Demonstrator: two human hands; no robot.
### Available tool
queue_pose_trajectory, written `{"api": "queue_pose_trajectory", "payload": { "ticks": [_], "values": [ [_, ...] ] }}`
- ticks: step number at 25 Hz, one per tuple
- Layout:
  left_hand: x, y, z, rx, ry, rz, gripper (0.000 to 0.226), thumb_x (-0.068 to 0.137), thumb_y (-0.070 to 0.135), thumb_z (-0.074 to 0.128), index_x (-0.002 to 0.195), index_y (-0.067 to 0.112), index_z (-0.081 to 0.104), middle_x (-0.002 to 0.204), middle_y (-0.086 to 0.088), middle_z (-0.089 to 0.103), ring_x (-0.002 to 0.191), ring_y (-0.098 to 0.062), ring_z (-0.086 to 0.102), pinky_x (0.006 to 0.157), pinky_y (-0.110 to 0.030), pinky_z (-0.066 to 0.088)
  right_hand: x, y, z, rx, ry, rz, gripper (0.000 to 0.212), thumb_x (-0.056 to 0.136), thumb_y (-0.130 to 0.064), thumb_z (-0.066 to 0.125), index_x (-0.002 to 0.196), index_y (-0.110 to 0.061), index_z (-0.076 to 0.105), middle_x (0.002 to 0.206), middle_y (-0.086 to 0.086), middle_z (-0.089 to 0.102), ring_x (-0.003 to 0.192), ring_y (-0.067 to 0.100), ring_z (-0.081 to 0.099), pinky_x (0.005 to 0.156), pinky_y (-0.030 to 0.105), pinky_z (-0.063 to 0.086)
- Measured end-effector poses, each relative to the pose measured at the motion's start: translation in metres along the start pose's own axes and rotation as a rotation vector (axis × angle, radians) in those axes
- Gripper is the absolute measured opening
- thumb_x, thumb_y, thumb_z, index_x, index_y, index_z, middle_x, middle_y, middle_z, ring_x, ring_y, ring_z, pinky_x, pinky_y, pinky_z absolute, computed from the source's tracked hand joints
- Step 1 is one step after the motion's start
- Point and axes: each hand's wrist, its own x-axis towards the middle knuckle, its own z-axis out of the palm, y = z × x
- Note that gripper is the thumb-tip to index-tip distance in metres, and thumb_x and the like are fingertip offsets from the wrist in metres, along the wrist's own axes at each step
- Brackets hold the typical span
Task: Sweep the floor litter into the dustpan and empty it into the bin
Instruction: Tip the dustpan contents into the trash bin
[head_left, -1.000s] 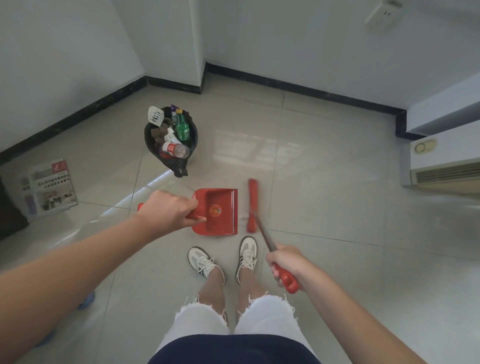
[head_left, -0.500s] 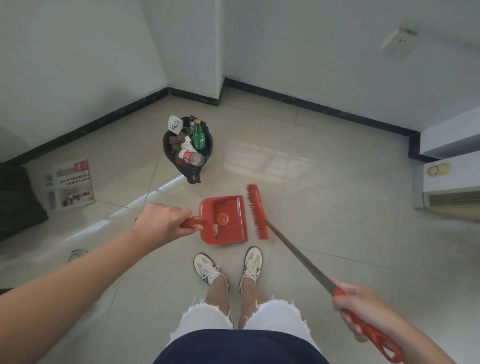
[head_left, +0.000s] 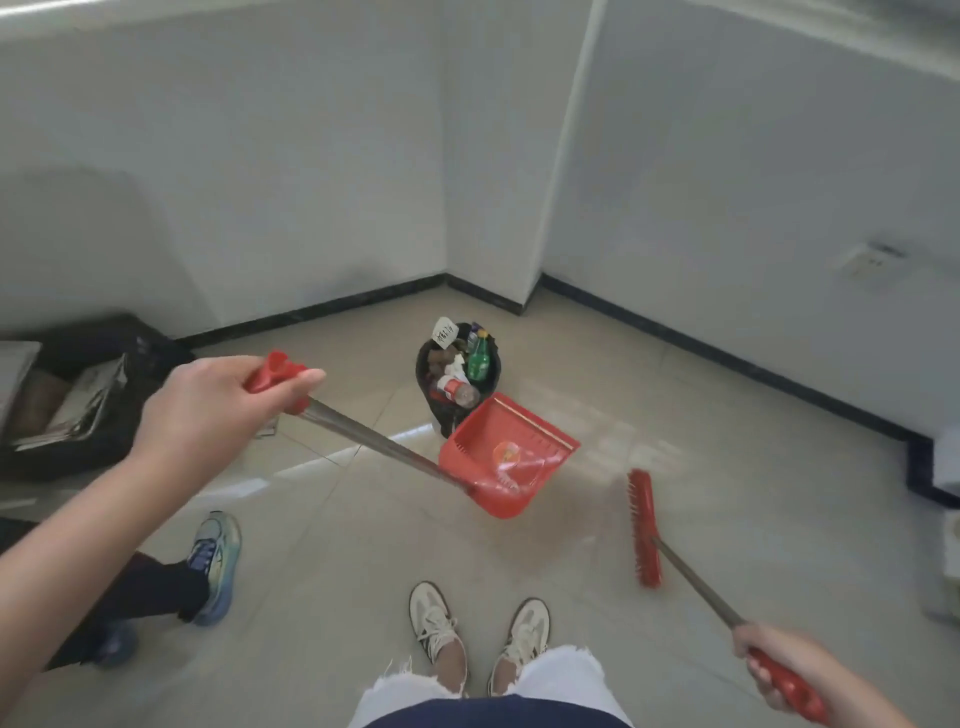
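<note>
The red plastic dustpan (head_left: 506, 457) on its metal pole hangs at frame centre, just below the full black bin (head_left: 457, 376). The left hand (head_left: 208, 415) grips its red handle (head_left: 275, 371). At lower right, the right hand (head_left: 789, 670) grips the red long-handled broom (head_left: 644, 527).

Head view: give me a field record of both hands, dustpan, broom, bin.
bin: black, piled with bottles and litter
dustpan: red, tilted, just in front of bin
broom: red head right of dustpan, apart from it
left hand: grips red end of dustpan handle
right hand: grips broom's red handle
dustpan contents: cannot tell
</note>
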Motion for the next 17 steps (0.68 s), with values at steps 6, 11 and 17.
{"api": "queue_pose_trajectory", "payload": {
  "ticks": [6,11,17],
  "values": [
    [-0.019,-0.033,-0.014,-0.404,0.169,-0.351,0.043,0.078,0.065,0.065,0.064,0.025,0.073,0.057,-0.004,0.057,0.052,-0.022,0.043,0.056,-0.03,0.038,0.009,-0.028,0.028,-0.051,-0.077,0.004,0.028,0.078,0.005,0.053,0.052,-0.003,0.048,0.04,0.01,0.044,0.025,0.015,0.036,0.034,0.011,0.03],
    [-0.033,-0.098,0.019,-0.804,0.123,-0.839,0.053,0.074,0.058,0.074,0.072,0.006,0.061,0.046,0.0,0.041,0.037,-0.012,0.031,0.038,-0.015,0.029,0.005,-0.059,0.048,-0.014,-0.169,-0.005,0.025,0.081,0.0,0.055,0.057,-0.006,0.048,0.046,0.007,0.044,0.029,0.013,0.037,0.032,0.012,0.028],
    [-0.094,-0.169,0.087,-1.169,0.153,-1.183,0.047,0.082,0.049,0.071,0.068,0.011,0.047,0.032,0.004,0.042,0.021,-0.003,0.031,0.034,-0.008,0.03,-0.01,-0.082,0.067,-0.121,-0.141,-0.095,0.012,0.078,0.0,0.055,0.083,-0.011,0.055,0.046,0.006,0.045,0.03,0.014,0.038,0.039,0.013,0.03]
  ]
}}
